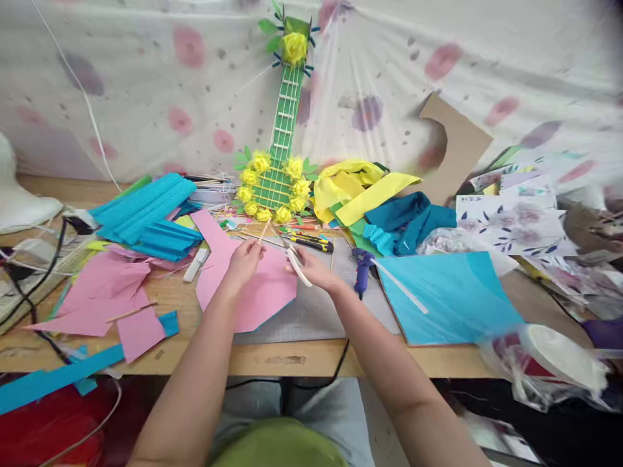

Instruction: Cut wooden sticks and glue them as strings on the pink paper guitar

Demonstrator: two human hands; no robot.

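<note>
My left hand is closed, pinching a thin light stick that points up and away. White-handled scissors are in my right hand, their blades toward the stick's side; whether the blades touch it I cannot tell. Beneath both hands lies a pink guitar-shaped paper piece with a blue edge showing, partly covered by my left forearm. It rests on a grey cutting mat. Beyond my hands, a yellow-and-black utility knife lies on the table.
A green paper guitar with yellow flowers leans against the curtain. To the right are a purple glue gun and a blue sheet. Pink paper scraps and blue crepe paper lie left. A plastic-wrapped roll overhangs the right edge.
</note>
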